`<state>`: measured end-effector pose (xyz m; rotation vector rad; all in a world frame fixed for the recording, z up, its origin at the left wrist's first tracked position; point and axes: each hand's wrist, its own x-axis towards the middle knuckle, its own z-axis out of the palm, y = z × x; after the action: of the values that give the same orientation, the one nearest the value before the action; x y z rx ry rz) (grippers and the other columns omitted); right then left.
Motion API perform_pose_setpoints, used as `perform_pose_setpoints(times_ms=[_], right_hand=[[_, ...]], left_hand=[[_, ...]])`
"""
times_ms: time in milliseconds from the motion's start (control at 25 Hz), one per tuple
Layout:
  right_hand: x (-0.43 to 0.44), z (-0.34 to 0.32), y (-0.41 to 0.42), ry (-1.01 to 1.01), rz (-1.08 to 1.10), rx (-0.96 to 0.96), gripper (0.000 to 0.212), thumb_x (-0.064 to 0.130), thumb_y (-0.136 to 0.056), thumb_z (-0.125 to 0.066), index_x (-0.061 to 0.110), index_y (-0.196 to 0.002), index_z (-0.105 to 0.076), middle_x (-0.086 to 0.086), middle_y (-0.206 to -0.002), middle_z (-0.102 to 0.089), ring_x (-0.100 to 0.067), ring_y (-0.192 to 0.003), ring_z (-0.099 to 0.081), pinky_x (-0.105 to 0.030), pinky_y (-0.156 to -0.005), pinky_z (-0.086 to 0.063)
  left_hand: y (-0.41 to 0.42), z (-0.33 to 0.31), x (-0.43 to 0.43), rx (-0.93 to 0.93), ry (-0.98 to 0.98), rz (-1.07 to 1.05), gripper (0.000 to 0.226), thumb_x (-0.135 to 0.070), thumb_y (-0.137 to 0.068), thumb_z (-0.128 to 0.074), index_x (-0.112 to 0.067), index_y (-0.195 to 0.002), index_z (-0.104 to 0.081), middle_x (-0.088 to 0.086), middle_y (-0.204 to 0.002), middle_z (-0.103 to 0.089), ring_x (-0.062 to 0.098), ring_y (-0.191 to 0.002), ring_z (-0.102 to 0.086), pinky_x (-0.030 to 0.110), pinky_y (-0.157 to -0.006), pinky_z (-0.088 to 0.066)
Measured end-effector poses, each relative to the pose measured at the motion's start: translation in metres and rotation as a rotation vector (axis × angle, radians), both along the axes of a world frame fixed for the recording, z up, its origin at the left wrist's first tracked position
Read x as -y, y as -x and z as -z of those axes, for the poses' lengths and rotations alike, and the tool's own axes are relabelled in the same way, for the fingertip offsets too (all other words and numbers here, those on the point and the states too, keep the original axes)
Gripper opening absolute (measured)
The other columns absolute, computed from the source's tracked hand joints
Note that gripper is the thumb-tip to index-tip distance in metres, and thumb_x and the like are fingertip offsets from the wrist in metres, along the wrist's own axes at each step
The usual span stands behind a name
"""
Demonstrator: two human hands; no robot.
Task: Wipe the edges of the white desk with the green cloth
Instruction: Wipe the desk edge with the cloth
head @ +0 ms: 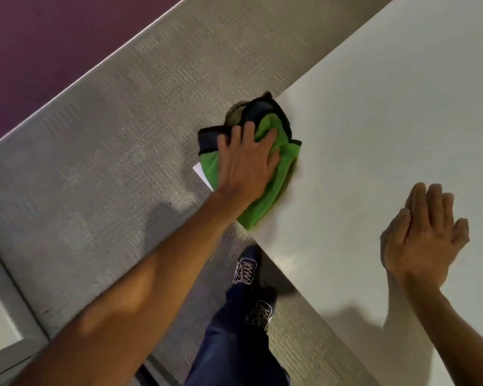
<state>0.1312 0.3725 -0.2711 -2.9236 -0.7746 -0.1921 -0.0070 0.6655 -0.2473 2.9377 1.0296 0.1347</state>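
The white desk fills the right side of the head view, with a corner near the middle. A green cloth with a dark border is draped over that corner and hangs past the edge. My left hand presses down on the cloth with fingers spread over it. My right hand hovers flat over the desk top to the right, fingers together, holding nothing.
Grey carpet lies left of the desk. A purple floor area is at the top left. My legs in blue jeans and dark sneakers stand beside the desk edge. A pale panel sits at the lower left.
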Motion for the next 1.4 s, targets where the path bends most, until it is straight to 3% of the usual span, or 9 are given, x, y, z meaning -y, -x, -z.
perform_pose_setpoints(times_ms=[120,280,440,560,680,880,1080,1240,1400], right_hand=[[-0.001,-0.002,0.003,-0.046,0.0,-0.032,0.056,0.03,-0.103,-0.021,0.01,-0.153,-0.035,-0.012,-0.157,-0.038,-0.033,-0.149,-0.034,-0.057,-0.113,-0.026],[0.001,-0.003,0.005,-0.049,0.007,-0.061,0.057,0.032,-0.104,-0.022,0.012,-0.156,-0.032,-0.01,-0.163,-0.034,-0.03,-0.154,-0.028,-0.06,-0.115,-0.026],[0.003,-0.005,0.006,-0.055,0.008,-0.087,0.057,0.032,-0.103,-0.022,0.012,-0.156,-0.032,-0.011,-0.163,-0.034,-0.031,-0.154,-0.026,-0.061,-0.116,-0.026],[0.004,-0.004,0.004,-0.029,0.004,-0.076,0.056,0.032,-0.103,-0.021,0.013,-0.155,-0.032,-0.011,-0.16,-0.036,-0.031,-0.151,-0.03,-0.061,-0.114,-0.029],[0.002,-0.003,0.003,-0.017,0.004,-0.038,0.054,0.03,-0.103,-0.021,0.012,-0.152,-0.034,-0.012,-0.155,-0.041,-0.033,-0.145,-0.037,-0.06,-0.111,-0.032],[0.002,-0.001,0.005,0.004,0.02,-0.021,0.052,0.03,-0.103,-0.023,0.011,-0.15,-0.034,-0.013,-0.152,-0.042,-0.034,-0.142,-0.039,-0.059,-0.108,-0.036],[0.001,-0.001,0.004,0.003,0.014,-0.021,0.053,0.031,-0.104,-0.023,0.012,-0.153,-0.033,-0.012,-0.157,-0.039,-0.033,-0.146,-0.036,-0.059,-0.11,-0.035],[0.004,0.0,0.003,-0.003,0.011,-0.043,0.052,0.029,-0.104,-0.026,0.012,-0.153,-0.033,-0.012,-0.157,-0.04,-0.034,-0.145,-0.037,-0.06,-0.111,-0.034],[0.001,-0.005,0.005,-0.004,0.011,-0.049,0.053,0.029,-0.103,-0.024,0.012,-0.152,-0.034,-0.011,-0.156,-0.039,-0.033,-0.145,-0.037,-0.059,-0.11,-0.033]], left_hand=[[0.022,-0.001,-0.025,-0.02,0.039,-0.156,0.045,-0.046,-0.101,-0.041,-0.023,-0.139,-0.049,0.017,-0.126,-0.051,0.035,-0.111,-0.049,0.048,-0.091,-0.038],[0.052,0.003,0.014,0.01,0.023,-0.165,0.042,-0.043,-0.099,-0.044,-0.023,-0.135,-0.049,0.016,-0.122,-0.052,0.035,-0.107,-0.05,0.048,-0.087,-0.039],[0.06,-0.002,0.099,0.036,0.034,-0.06,0.042,-0.046,-0.093,-0.045,-0.027,-0.13,-0.052,0.012,-0.111,-0.054,0.031,-0.1,-0.051,0.046,-0.083,-0.041],[0.062,0.001,0.14,0.053,0.013,0.147,0.043,-0.044,-0.087,-0.06,-0.028,-0.126,-0.054,0.01,-0.106,-0.056,0.03,-0.094,-0.052,0.046,-0.081,-0.043],[0.061,0.005,0.1,0.008,-0.044,0.252,0.044,-0.041,-0.09,-0.06,-0.029,-0.131,-0.053,0.013,-0.114,-0.057,0.031,-0.097,-0.053,0.044,-0.081,-0.043],[0.023,0.005,-0.013,0.003,-0.015,-0.112,0.038,-0.038,-0.105,-0.038,-0.022,-0.138,-0.048,0.019,-0.129,-0.051,0.036,-0.112,-0.05,0.046,-0.088,-0.039],[0.013,0.01,-0.013,0.082,-0.077,-0.155,0.037,-0.037,-0.1,-0.045,-0.02,-0.13,-0.055,0.019,-0.118,-0.059,0.036,-0.101,-0.057,0.046,-0.083,-0.045],[0.021,0.007,0.068,0.117,-0.025,0.082,0.038,-0.035,-0.089,-0.056,-0.026,-0.126,-0.058,0.015,-0.113,-0.059,0.033,-0.097,-0.056,0.044,-0.082,-0.043],[0.053,0.007,0.119,0.09,-0.061,0.4,0.039,-0.04,-0.091,-0.053,-0.026,-0.128,-0.055,0.008,-0.102,-0.054,0.028,-0.091,-0.051,0.043,-0.076,-0.043]])
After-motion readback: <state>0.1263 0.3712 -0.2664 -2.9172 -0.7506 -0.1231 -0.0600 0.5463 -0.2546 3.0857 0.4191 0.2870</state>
